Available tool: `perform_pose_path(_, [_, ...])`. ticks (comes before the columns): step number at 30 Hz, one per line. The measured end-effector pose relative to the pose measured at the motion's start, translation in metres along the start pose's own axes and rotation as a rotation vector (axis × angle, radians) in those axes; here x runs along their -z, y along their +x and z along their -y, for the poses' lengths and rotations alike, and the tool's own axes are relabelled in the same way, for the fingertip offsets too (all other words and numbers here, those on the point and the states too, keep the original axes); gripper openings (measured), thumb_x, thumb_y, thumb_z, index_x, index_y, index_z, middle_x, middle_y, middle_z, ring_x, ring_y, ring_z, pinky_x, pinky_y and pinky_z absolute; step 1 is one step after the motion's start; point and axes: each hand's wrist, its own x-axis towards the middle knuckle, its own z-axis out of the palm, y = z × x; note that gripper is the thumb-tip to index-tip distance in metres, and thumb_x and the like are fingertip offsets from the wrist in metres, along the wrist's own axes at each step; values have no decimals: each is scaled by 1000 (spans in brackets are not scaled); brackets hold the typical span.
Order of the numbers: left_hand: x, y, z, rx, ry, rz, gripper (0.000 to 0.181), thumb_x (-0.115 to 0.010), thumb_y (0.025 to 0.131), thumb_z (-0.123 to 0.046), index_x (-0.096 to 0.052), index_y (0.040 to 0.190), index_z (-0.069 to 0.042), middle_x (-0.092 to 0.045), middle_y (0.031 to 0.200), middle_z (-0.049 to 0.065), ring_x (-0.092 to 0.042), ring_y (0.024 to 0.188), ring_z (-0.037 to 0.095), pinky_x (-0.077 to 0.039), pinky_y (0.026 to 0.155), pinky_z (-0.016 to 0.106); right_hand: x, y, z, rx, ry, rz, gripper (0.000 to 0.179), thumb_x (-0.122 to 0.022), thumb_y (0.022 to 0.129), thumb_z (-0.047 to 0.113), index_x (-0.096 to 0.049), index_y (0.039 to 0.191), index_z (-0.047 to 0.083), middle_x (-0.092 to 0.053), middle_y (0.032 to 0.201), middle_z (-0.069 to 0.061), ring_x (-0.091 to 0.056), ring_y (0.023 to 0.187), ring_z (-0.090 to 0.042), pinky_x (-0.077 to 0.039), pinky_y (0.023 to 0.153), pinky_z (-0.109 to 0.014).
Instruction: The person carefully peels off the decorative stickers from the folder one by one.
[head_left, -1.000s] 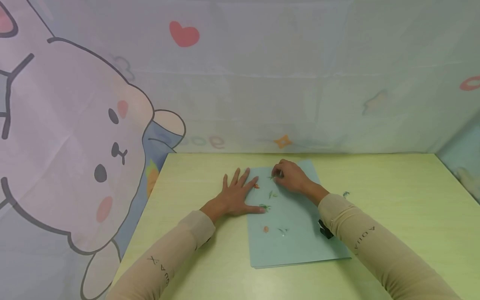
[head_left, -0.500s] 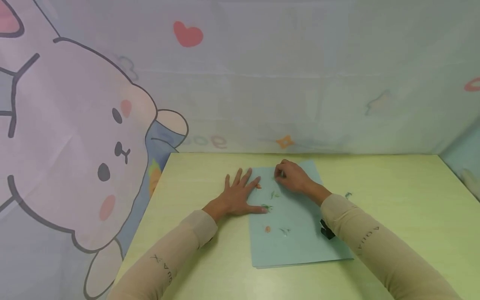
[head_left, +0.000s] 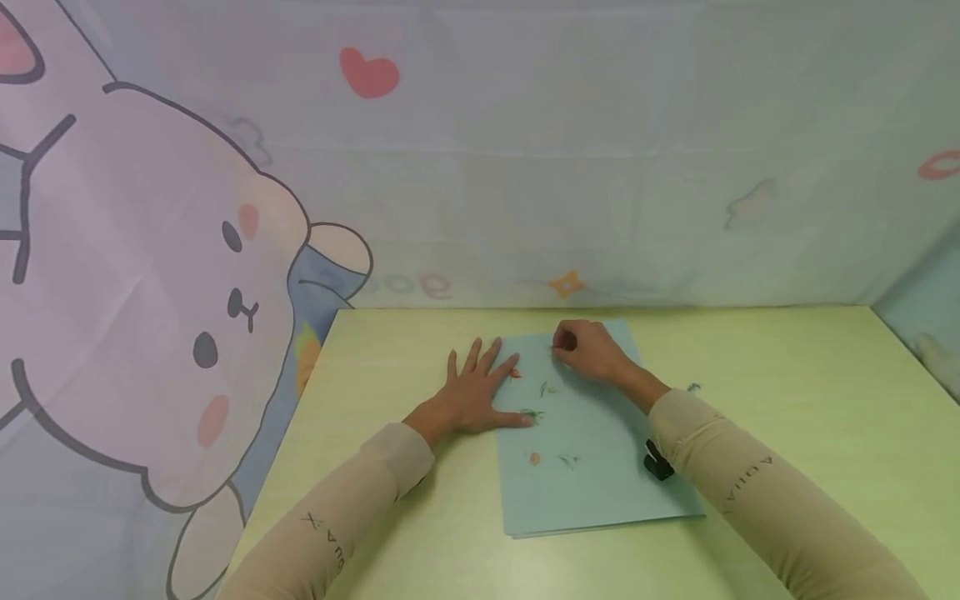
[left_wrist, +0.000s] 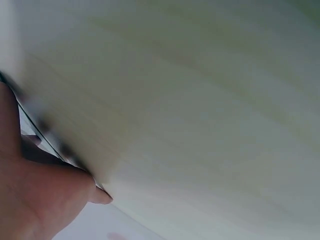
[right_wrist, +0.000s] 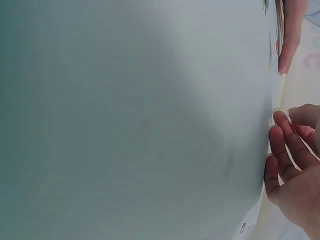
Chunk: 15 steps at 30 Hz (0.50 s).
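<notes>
From the head camera, my left hand (head_left: 471, 400) lies flat with its fingers spread, over the left edge of the pale blue-green paper (head_left: 600, 492) on the table (head_left: 780, 358). My index finger reaches just beside an orange flower (head_left: 515, 374), and my thumb touches a green sprig (head_left: 532, 412). My right hand (head_left: 588, 352) is curled near the paper's top edge, thumb and finger pinching a faint sprig (head_left: 551, 347), mostly hidden. My hands are apart. Between them lies a leafy sprig (head_left: 548, 389).

The left wrist view gives mostly blurred tabletop, with my left hand low at the side.

In the right wrist view, the paper fills most; my right fingers (right_wrist: 295, 150) bend in towards the thumb.
</notes>
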Motion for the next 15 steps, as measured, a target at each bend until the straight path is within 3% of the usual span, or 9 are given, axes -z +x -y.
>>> perform_pose_path(15, [-3,3,1,18,24,8,114,-52,85,-92,-8,172,-33,9,179,5,12,163,36,3,123,71,8,-6,-4,-9,13,6,11,-68,103,8,-76,111,4,-74,104,-9,-68,97,-28,-54,88,-47])
